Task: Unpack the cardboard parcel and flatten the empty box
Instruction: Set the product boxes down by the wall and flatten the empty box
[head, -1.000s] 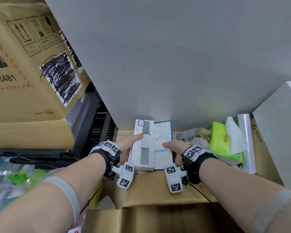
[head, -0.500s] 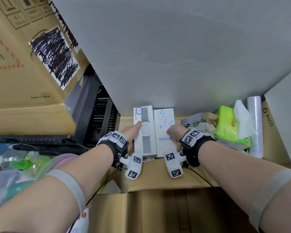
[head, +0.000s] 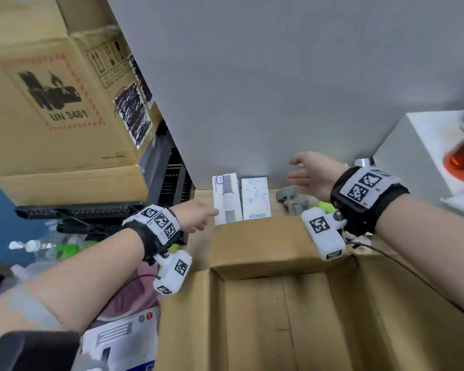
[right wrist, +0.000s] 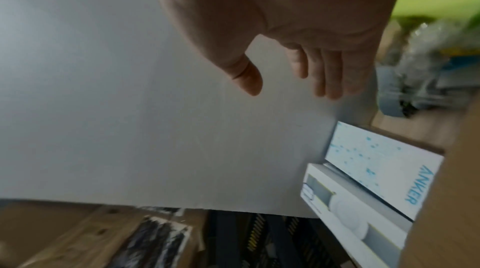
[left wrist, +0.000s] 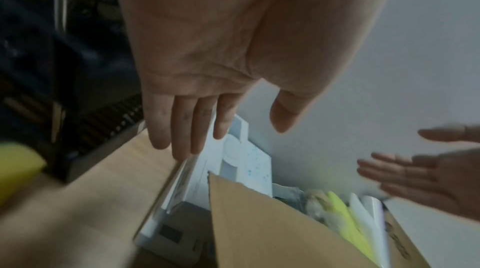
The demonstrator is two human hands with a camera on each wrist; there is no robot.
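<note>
The open cardboard parcel [head: 265,311] lies in front of me, its far flap [head: 257,242] standing up. Beyond that flap two white product boxes lie side by side against the grey wall: a watch-band box [head: 227,199] and an Anker box [head: 255,198]. My left hand [head: 198,214] hovers just left of the watch-band box [left wrist: 202,180] with fingers straight, holding nothing. My right hand [head: 306,175] is raised to the right of the Anker box [right wrist: 384,174], fingers spread and empty. Both hands show empty in the wrist views.
A big brown carton marked UN 3481 [head: 59,103] fills the upper left above a black rack [head: 91,210]. A green pack and plastic bags [head: 306,202] lie right of the white boxes. A white block [head: 418,156] stands at the right. Bottles and a printed box [head: 118,341] lie lower left.
Both hands have let go of the two white boxes, which now lie against the wall. The right hand lifted up and to the right; the left drew back slightly left.
</note>
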